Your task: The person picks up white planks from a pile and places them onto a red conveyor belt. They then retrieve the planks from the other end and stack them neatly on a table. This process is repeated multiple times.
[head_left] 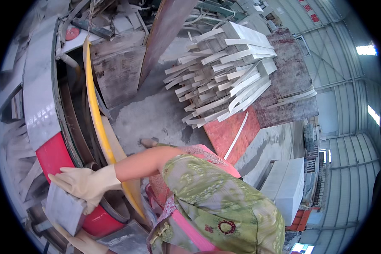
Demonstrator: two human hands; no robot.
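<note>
My right hand [82, 183], in a cream rubber glove, grips the edge of a small flat grey slab [64, 208] at the lower left, its fingers lying over the slab's top. Nearer the bottom edge, my left hand [81, 242], gloved alike, lies along the slab's other edge; its fingertips are partly hidden. A machine with a red panel [57, 156] and a brown belt [74, 122] stands under and beside the slab. My right arm, in a green patterned sleeve [224, 194], reaches across a long yellow curved bar [96, 118].
A big stack of pale strips [233, 67] stands on a red board [237, 133]. A brown board [163, 38] leans behind the machine. White blocks [285, 186] sit at the right. A grey sheet [127, 239] lies close to my body.
</note>
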